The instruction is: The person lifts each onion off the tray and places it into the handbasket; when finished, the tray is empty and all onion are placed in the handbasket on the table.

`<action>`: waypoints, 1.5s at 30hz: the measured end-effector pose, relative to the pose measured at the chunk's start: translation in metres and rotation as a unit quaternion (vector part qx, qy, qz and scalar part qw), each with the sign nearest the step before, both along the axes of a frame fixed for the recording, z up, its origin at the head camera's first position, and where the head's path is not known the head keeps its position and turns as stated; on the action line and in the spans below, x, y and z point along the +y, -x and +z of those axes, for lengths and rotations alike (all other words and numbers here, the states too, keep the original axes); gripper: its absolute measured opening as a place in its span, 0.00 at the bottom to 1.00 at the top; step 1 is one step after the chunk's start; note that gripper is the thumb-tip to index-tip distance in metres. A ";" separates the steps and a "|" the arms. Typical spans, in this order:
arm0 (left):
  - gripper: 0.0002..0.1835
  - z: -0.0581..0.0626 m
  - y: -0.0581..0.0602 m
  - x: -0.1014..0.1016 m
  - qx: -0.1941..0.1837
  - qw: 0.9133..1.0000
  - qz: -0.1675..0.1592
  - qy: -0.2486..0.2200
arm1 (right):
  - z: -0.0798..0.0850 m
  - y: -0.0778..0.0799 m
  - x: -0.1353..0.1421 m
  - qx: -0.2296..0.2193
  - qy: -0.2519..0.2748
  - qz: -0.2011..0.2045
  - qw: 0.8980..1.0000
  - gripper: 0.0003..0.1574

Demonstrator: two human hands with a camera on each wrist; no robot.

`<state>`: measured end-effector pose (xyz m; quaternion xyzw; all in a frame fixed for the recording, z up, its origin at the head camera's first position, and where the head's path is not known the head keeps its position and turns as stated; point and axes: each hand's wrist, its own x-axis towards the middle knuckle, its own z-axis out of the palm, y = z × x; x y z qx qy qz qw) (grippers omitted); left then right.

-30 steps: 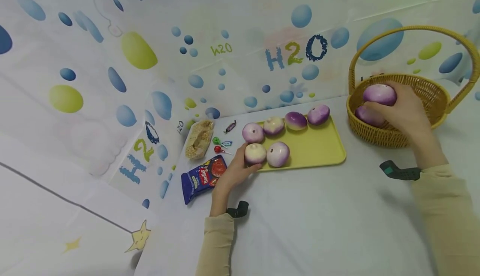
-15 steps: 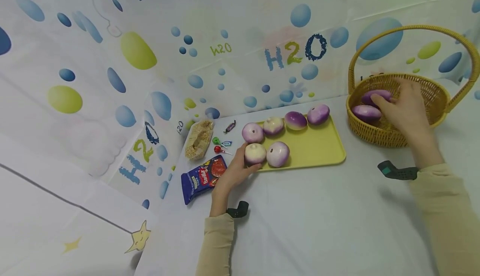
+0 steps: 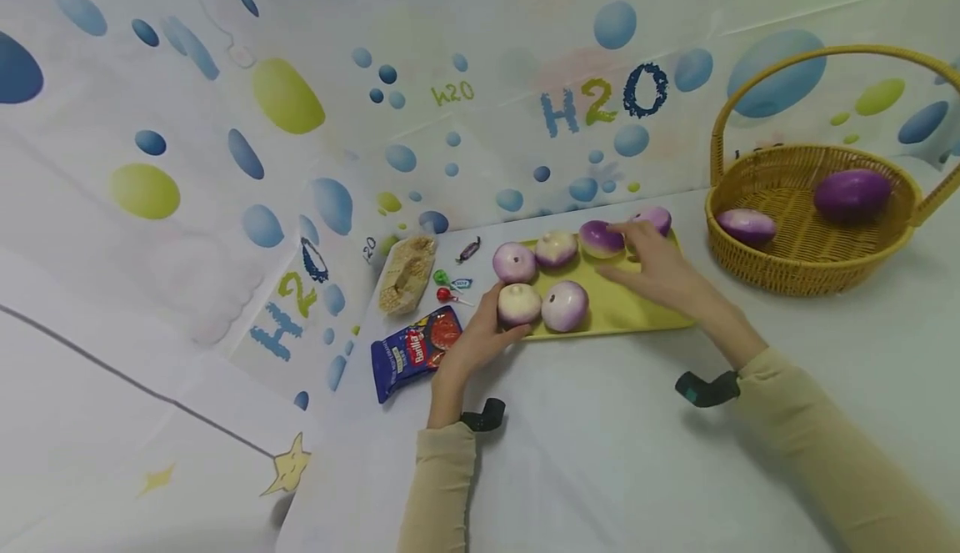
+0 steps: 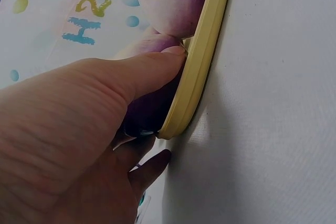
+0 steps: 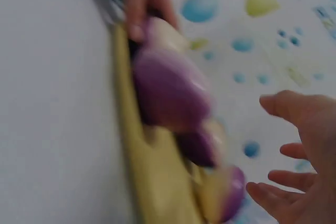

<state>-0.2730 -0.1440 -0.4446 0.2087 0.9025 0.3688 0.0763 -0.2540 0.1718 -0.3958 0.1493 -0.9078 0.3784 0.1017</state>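
Several purple-and-white onions (image 3: 566, 306) lie in two rows on a yellow tray (image 3: 637, 303). My left hand (image 3: 480, 338) holds the front-left onion (image 3: 519, 304) at the tray's corner; in the left wrist view the thumb (image 4: 157, 67) lies across it, with fingers on the far side. Over the right part of the tray hovers my right hand (image 3: 667, 276), fingers spread, holding nothing. Nearest to it are a dark purple onion (image 3: 600, 238) in the back row and the far-right onion (image 3: 654, 220), which it partly hides. The right wrist view is blurred.
To the right stands a wicker basket (image 3: 802, 273) with a tall handle, holding two onions (image 3: 852, 195). Left of the tray lie a blue Barilla packet (image 3: 417, 350), a bag of grains (image 3: 407, 276), a wrapped candy (image 3: 468, 249) and lollipops (image 3: 446, 294). A patterned sheet hangs behind.
My right hand let go of an onion in the basket and moved left over the tray. The left hand stays on its onion. The head view shifted slightly.
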 end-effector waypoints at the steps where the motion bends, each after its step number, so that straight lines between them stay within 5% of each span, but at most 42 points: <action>1: 0.49 0.000 0.000 0.000 0.001 1.000 0.000 -0.001 | -0.005 0.000 -0.011 -0.002 -0.005 0.021 1.000 0.47; 7: 0.49 -0.001 0.002 -0.001 0.007 1.000 -0.006 -0.009 | -0.032 -0.006 -0.058 -0.002 -0.018 0.093 0.995 0.50; 15: 0.49 0.001 0.002 -0.003 0.004 1.000 -0.004 -0.003 | -0.042 -0.011 -0.068 -0.030 -0.031 0.076 0.996 0.48; 32: 0.49 0.002 -0.001 0.000 -0.006 1.000 0.013 0.005 | 0.020 0.000 0.030 -0.008 0.017 -0.065 0.998 0.53; 45: 0.49 0.002 -0.001 0.003 -0.005 1.000 0.012 0.004 | 0.034 -0.008 0.104 0.000 0.079 -0.188 0.979 0.53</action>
